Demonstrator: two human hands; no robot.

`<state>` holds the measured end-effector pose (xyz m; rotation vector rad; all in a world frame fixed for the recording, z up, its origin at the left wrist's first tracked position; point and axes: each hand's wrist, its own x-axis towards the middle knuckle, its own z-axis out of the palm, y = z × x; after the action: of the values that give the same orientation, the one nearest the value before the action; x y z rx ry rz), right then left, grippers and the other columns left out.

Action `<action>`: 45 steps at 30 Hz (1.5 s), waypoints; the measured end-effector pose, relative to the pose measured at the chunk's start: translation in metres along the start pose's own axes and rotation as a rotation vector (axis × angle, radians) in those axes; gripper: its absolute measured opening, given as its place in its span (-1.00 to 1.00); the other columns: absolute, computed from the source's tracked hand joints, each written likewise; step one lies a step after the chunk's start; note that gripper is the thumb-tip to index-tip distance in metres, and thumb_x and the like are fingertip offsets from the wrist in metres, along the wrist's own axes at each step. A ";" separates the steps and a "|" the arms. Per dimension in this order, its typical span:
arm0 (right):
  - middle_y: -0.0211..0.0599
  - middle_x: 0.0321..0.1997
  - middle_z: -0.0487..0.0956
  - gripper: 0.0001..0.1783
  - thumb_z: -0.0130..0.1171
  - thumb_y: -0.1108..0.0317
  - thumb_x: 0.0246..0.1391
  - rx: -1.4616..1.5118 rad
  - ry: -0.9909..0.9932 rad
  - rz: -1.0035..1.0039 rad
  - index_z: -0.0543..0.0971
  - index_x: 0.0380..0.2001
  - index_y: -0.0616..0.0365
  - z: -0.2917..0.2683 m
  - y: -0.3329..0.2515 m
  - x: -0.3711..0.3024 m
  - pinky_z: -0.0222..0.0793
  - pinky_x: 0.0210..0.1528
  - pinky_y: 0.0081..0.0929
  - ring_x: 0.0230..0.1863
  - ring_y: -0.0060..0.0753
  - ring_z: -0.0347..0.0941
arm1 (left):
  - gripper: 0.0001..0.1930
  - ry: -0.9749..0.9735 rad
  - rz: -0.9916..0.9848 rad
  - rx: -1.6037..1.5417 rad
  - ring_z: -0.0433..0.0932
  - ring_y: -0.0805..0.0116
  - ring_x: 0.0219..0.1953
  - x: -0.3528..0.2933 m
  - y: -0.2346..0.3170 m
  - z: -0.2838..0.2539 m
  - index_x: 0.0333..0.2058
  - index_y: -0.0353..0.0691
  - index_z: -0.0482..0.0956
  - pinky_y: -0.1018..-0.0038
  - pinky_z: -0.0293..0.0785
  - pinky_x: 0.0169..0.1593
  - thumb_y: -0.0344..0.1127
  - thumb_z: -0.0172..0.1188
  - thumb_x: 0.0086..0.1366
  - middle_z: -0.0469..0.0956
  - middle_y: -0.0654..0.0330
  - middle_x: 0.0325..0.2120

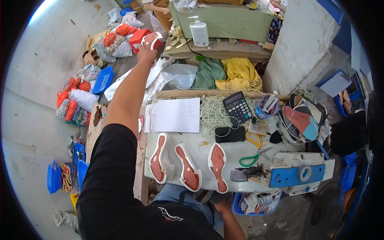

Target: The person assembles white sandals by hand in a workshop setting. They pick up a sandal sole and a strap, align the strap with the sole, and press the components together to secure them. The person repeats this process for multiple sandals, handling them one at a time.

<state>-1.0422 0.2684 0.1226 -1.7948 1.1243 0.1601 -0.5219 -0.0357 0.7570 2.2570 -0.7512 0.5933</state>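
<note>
Out on the far left, net bags of red pieces (74, 102) lie heaped on the concrete floor. My left hand (147, 51) is stretched well out ahead, fingers clamped round a red-and-white shoe sole (152, 40), held up over the clutter beyond the bench. On the worktable (240, 152), three more soles (188, 166) lie side by side along the near edge, a white paper sheet (176, 115) just behind them. Further right sit a calculator (237, 106) and green-handled scissors (250, 160). My right hand (221, 205) is low under the table edge, probably curled closed, but I can't tell for sure.
</note>
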 end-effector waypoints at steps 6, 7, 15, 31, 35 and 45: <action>0.26 0.66 -0.27 0.39 0.10 -0.66 -0.08 0.134 0.138 0.113 -0.18 0.61 -0.14 -0.013 -0.036 0.009 -0.19 0.60 0.20 0.63 0.48 -0.44 | -0.11 -0.018 -0.018 0.023 0.54 -0.18 0.22 -0.004 0.000 0.032 0.32 -0.40 0.26 0.09 0.53 0.22 -0.20 0.48 0.06 0.49 -0.27 0.21; 0.25 0.66 -0.28 0.41 0.10 -0.67 -0.08 0.082 0.116 0.112 -0.18 0.61 -0.12 -0.011 -0.039 0.011 -0.19 0.59 0.22 0.63 0.50 -0.45 | -0.12 -0.009 -0.044 -0.027 0.56 -0.16 0.21 0.002 -0.013 0.035 0.32 -0.41 0.26 0.12 0.55 0.20 -0.21 0.46 0.07 0.49 -0.26 0.21; 0.36 0.63 -0.17 0.32 0.25 -0.50 -0.03 0.098 0.482 0.261 0.03 0.56 0.12 0.041 -0.037 -0.008 -0.16 0.58 0.25 0.56 0.65 -0.18 | -0.27 -0.078 0.007 -0.226 0.61 -0.17 0.15 0.000 -0.072 0.029 0.19 -0.44 0.37 0.13 0.58 0.16 -0.32 0.43 0.05 0.57 -0.27 0.10; -0.05 0.61 0.11 -0.13 0.44 -0.10 -0.14 0.035 0.828 0.172 0.51 0.27 -0.01 0.086 -0.052 -0.070 -0.15 0.48 0.45 0.57 0.54 -0.18 | -0.40 -0.293 -0.123 -0.457 0.70 0.18 -0.13 0.007 -0.116 0.037 0.11 -0.40 0.57 0.20 0.66 -0.19 -0.41 0.58 0.09 0.67 0.06 -0.05; -0.06 0.60 0.12 -0.13 0.42 -0.11 -0.13 0.005 0.825 0.156 0.50 0.27 -0.02 0.088 -0.055 -0.053 -0.17 0.48 0.45 0.58 0.51 -0.19 | -0.62 -0.236 0.006 -0.734 0.68 0.22 -0.21 0.046 -0.134 0.061 0.06 -0.32 0.63 0.24 0.62 -0.26 -0.30 0.36 0.32 0.68 0.08 -0.10; -0.03 0.58 0.14 -0.13 0.40 -0.10 -0.14 -0.025 0.832 0.194 0.48 0.28 -0.05 0.083 -0.052 -0.056 -0.16 0.45 0.48 0.56 0.52 -0.18 | -0.67 -0.249 -0.049 -0.845 0.69 0.24 -0.22 0.009 -0.115 0.064 0.05 -0.29 0.61 0.27 0.65 -0.23 -0.22 0.09 0.49 0.66 0.10 -0.07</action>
<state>-1.0055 0.3727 0.1448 -1.8062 1.8752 -0.5103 -0.4279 -0.0155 0.6669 1.5550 -0.8565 -0.0561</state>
